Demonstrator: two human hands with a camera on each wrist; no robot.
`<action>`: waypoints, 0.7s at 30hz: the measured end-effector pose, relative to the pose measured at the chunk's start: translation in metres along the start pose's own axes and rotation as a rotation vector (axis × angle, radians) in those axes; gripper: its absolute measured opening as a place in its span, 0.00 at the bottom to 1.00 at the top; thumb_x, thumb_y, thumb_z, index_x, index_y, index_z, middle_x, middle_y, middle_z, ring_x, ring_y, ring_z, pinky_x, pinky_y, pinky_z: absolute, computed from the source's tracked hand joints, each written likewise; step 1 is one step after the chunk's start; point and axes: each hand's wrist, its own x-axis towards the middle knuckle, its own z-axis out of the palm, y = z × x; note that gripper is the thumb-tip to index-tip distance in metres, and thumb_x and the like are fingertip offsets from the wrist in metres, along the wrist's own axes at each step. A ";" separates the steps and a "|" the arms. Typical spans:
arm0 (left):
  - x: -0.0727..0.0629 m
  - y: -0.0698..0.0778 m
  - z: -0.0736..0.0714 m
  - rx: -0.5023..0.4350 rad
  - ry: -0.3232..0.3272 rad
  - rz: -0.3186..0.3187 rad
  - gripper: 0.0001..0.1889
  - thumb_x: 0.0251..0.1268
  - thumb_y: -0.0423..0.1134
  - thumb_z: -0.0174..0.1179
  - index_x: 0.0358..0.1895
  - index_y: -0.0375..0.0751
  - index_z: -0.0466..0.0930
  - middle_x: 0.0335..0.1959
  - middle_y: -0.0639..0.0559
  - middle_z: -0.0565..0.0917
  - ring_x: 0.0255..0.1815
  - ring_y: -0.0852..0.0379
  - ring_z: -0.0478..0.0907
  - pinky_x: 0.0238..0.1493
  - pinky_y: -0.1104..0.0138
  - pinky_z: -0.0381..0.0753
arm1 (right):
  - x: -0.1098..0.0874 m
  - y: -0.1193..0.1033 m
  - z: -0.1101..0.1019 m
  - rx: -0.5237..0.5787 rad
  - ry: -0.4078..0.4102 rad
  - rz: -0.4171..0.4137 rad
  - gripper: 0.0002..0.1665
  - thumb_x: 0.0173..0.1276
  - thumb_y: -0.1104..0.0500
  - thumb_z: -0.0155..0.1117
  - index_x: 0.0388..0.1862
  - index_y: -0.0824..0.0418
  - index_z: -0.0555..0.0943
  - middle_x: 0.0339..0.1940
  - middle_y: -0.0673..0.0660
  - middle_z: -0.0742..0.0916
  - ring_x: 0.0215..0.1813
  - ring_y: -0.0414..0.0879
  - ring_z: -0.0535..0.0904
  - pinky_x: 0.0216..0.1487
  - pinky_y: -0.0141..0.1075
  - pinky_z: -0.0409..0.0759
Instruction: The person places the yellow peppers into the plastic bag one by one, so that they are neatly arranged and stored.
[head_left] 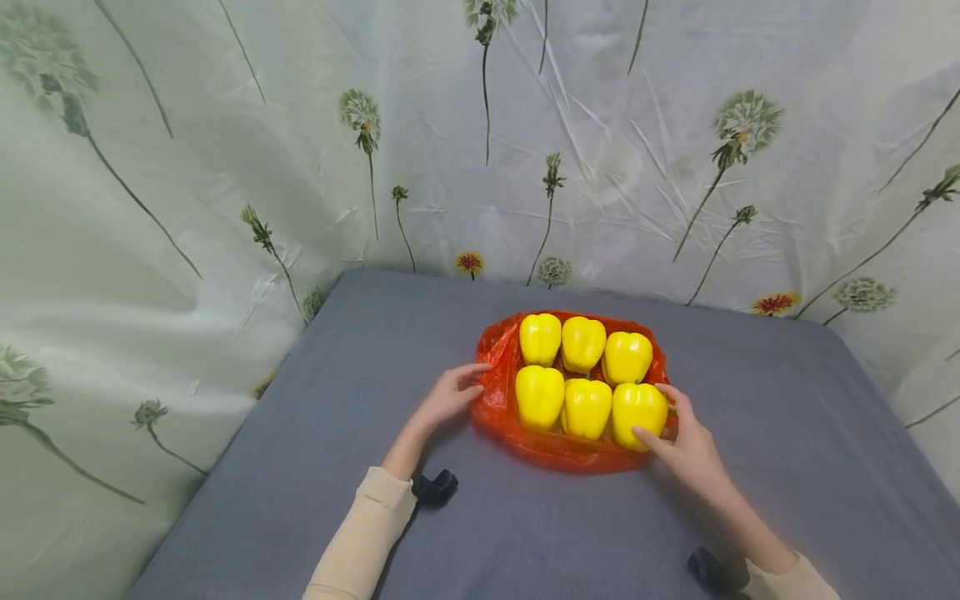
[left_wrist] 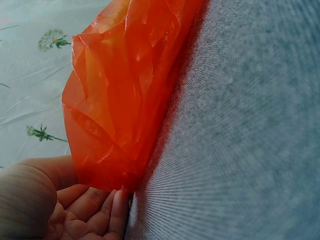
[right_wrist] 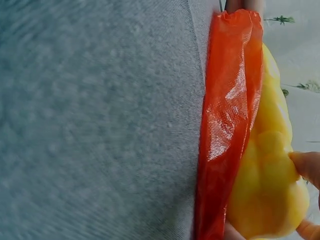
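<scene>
Several yellow bell peppers (head_left: pixel 540 397) sit in two rows of three inside a rolled-open red plastic bag (head_left: pixel 525 446) on the grey surface. My right hand (head_left: pixel 693 454) holds the front-right bell pepper (head_left: pixel 639 412), thumb on its near side and fingers at its far right. The right wrist view shows fingertips (right_wrist: pixel 306 166) against that pepper's skin, beside the bag's red wall. At the bag's left edge, my left hand (head_left: pixel 447 400) touches the plastic with loosely bent fingers. In the left wrist view the bag (left_wrist: pixel 120 100) covers part of that hand.
A grey cloth-covered table (head_left: pixel 330 375) bears the bag. Behind it and at the sides hangs a pale curtain (head_left: pixel 450 125) printed with dandelions. Black straps with small dark devices (head_left: pixel 437 487) are on both wrists.
</scene>
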 end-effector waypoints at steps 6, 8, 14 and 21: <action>0.001 0.001 -0.001 -0.011 0.002 -0.012 0.20 0.65 0.30 0.51 0.61 0.36 0.72 0.60 0.38 0.77 0.59 0.42 0.76 0.61 0.53 0.75 | 0.003 -0.001 -0.002 -0.039 -0.067 0.013 0.47 0.64 0.42 0.59 0.72 0.57 0.47 0.63 0.72 0.69 0.51 0.61 0.79 0.48 0.50 0.83; 0.000 0.001 -0.002 -0.011 0.004 -0.013 0.20 0.65 0.30 0.51 0.61 0.36 0.72 0.60 0.38 0.77 0.59 0.42 0.76 0.61 0.53 0.75 | 0.004 -0.002 -0.002 -0.052 -0.076 0.012 0.47 0.65 0.41 0.57 0.72 0.57 0.47 0.62 0.72 0.70 0.52 0.62 0.77 0.51 0.53 0.81; 0.000 0.000 -0.002 -0.010 0.007 -0.018 0.21 0.65 0.30 0.51 0.62 0.37 0.72 0.59 0.38 0.78 0.59 0.42 0.76 0.62 0.53 0.74 | 0.006 -0.005 0.000 -0.074 -0.075 0.033 0.46 0.66 0.39 0.54 0.71 0.60 0.48 0.62 0.71 0.71 0.55 0.61 0.72 0.57 0.58 0.75; 0.002 0.004 -0.005 -0.016 -0.004 -0.027 0.21 0.67 0.33 0.51 0.63 0.37 0.70 0.60 0.37 0.77 0.60 0.43 0.75 0.62 0.53 0.74 | 0.006 -0.005 -0.001 -0.085 -0.080 0.043 0.48 0.66 0.38 0.52 0.73 0.61 0.47 0.66 0.72 0.68 0.59 0.64 0.70 0.60 0.60 0.72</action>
